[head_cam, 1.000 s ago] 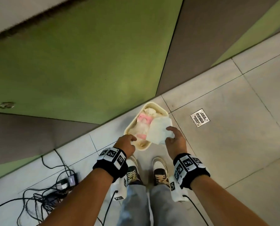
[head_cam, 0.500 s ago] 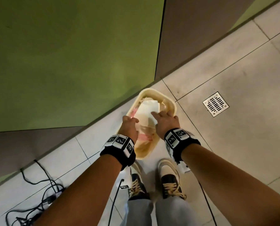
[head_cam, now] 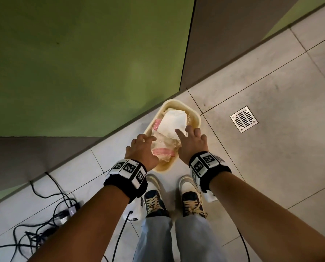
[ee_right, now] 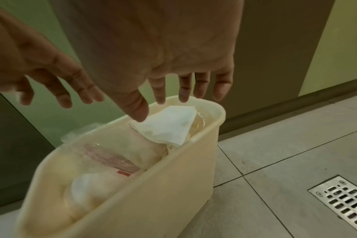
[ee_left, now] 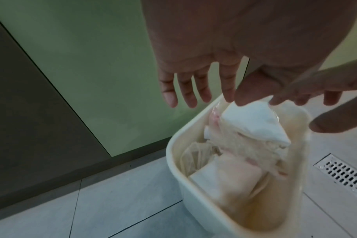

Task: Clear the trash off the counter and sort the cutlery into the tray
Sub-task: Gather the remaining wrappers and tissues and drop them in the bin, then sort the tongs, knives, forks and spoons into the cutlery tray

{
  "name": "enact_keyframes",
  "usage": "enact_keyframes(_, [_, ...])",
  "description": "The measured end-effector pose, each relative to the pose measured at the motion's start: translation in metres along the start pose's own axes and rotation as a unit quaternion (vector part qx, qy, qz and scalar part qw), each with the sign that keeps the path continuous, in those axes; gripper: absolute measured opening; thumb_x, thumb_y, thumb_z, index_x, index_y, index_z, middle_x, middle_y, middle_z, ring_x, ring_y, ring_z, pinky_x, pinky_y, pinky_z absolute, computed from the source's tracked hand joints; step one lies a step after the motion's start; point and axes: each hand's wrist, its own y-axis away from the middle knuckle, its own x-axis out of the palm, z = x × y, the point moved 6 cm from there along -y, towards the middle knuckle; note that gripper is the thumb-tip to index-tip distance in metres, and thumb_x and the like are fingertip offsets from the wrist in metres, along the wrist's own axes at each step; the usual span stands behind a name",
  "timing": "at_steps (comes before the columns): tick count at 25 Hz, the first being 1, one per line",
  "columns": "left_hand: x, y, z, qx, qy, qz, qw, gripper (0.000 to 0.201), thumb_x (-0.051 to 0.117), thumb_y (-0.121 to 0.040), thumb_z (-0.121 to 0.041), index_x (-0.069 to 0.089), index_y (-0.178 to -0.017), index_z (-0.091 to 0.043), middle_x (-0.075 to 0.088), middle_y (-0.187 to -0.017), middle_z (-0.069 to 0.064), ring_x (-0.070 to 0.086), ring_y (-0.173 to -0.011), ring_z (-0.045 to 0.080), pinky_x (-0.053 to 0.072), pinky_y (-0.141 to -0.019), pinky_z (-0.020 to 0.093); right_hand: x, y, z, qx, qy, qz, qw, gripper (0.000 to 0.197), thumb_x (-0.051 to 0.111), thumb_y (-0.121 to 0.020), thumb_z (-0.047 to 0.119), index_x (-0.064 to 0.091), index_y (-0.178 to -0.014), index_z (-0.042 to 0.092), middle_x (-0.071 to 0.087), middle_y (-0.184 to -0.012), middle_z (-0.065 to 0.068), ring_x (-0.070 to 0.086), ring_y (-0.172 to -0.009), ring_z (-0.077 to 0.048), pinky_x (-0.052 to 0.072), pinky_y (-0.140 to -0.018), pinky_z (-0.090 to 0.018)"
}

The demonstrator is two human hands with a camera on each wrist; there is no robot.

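Note:
A cream trash bin (head_cam: 195,114) stands on the tiled floor against the cabinet fronts, full of clear plastic wrappers and pink packaging (head_cam: 162,151). A white paper napkin (head_cam: 174,121) lies on top of the heap. My right hand (head_cam: 190,137) hovers over the bin's right side, fingers straight and spread. Its thumb tip is at the napkin's (ee_right: 169,127) corner. My left hand (head_cam: 142,146) hangs over the bin's left rim (ee_left: 173,154) with spread fingers (ee_left: 192,96), holding nothing. No cutlery or tray is in view.
A metal floor drain (head_cam: 244,119) sits in the tiles right of the bin. A tangle of black cables with an adapter (head_cam: 44,214) lies on the floor at left. Green and grey cabinet panels (head_cam: 82,63) rise behind the bin. My shoes (head_cam: 154,201) stand just before it.
My right hand carried the white napkin over the bin, laid it on the heap and let go. Both hands have moved lower over the bin, and their fingers have spread.

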Motion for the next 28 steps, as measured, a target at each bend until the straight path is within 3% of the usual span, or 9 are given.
enact_keyframes(3, [-0.026,0.019,-0.004,-0.008,0.059,-0.01,0.998,0.042,0.05,-0.088,-0.019,0.048,-0.129,-0.025,0.039,-0.141,0.001,0.044,-0.126,0.023,0.037,-0.106,0.038,-0.015,0.031,-0.006,-0.011,-0.025,-0.013,1.0,0.058,0.047,-0.089,0.022,0.027,-0.143,0.025,0.031,-0.146,-0.009,0.03,-0.131,-0.031,0.032,-0.105,-0.044])
enact_keyframes(8, [-0.088,0.065,-0.031,0.035,0.117,-0.037,0.992,0.032,0.048,-0.091,-0.021,0.056,-0.122,-0.021,0.058,-0.129,0.0,0.057,-0.114,0.021,0.047,-0.097,0.032,-0.062,0.081,-0.003,-0.035,-0.017,-0.009,0.999,0.053,0.049,-0.088,0.025,0.033,-0.139,0.024,0.034,-0.145,-0.008,0.031,-0.131,-0.031,0.032,-0.106,-0.044])
enact_keyframes(13, [-0.18,0.18,-0.062,0.097,0.18,-0.102,0.974,0.03,0.05,-0.089,-0.017,0.061,-0.118,-0.019,0.064,-0.12,0.001,0.062,-0.1,0.02,0.049,-0.092,0.028,-0.192,0.172,0.031,-0.131,-0.045,-0.114,0.984,0.048,0.055,-0.085,0.024,0.046,-0.132,0.02,0.048,-0.135,-0.008,0.043,-0.122,-0.034,0.037,-0.1,-0.044])
enact_keyframes(16, [-0.242,0.272,-0.077,0.142,0.215,-0.158,0.953,0.028,0.05,-0.09,-0.013,0.062,-0.116,-0.014,0.066,-0.117,0.003,0.055,-0.085,0.013,0.044,-0.083,0.019,-0.279,0.246,0.049,-0.19,-0.052,-0.187,0.962,0.041,0.059,-0.08,0.022,0.057,-0.121,0.017,0.06,-0.117,-0.011,0.054,-0.107,-0.036,0.044,-0.09,-0.043])
enact_keyframes(21, [-0.347,0.407,-0.07,0.166,0.298,-0.27,0.9,0.027,0.053,-0.091,-0.012,0.061,-0.116,-0.014,0.063,-0.107,0.001,0.052,-0.085,0.01,0.044,-0.077,0.012,-0.398,0.341,0.087,-0.257,-0.053,-0.258,0.93,0.035,0.057,-0.084,0.02,0.059,-0.118,0.016,0.061,-0.11,-0.011,0.054,-0.104,-0.034,0.045,-0.087,-0.043])
enact_keyframes(24, [-0.394,0.449,-0.046,0.153,0.324,-0.333,0.872,0.025,0.054,-0.09,-0.013,0.063,-0.113,-0.016,0.059,-0.097,-0.007,0.055,-0.083,0.012,0.039,-0.06,-0.002,-0.438,0.365,0.119,-0.283,-0.078,-0.28,0.914,0.033,0.055,-0.085,0.018,0.059,-0.118,0.014,0.06,-0.113,-0.011,0.052,-0.106,-0.032,0.046,-0.09,-0.041])
enact_keyframes(26, [-0.422,0.468,-0.019,0.132,0.341,-0.384,0.848,0.024,0.055,-0.088,-0.011,0.065,-0.11,-0.016,0.06,-0.094,-0.007,0.054,-0.075,0.014,0.038,-0.056,-0.002,-0.455,0.373,0.147,-0.314,-0.092,-0.281,0.902,0.032,0.055,-0.086,0.016,0.059,-0.118,0.014,0.06,-0.113,-0.011,0.053,-0.107,-0.031,0.046,-0.09,-0.04])
enact_keyframes(28, [-0.445,0.479,0.017,0.102,0.342,-0.425,0.832,0.024,0.055,-0.087,-0.011,0.066,-0.108,-0.015,0.062,-0.094,-0.004,0.054,-0.071,0.015,0.042,-0.062,0.006,-0.468,0.377,0.179,-0.338,-0.092,-0.274,0.896,0.031,0.053,-0.087,0.016,0.058,-0.118,0.015,0.06,-0.116,-0.008,0.055,-0.107,-0.029,0.047,-0.088,-0.037])
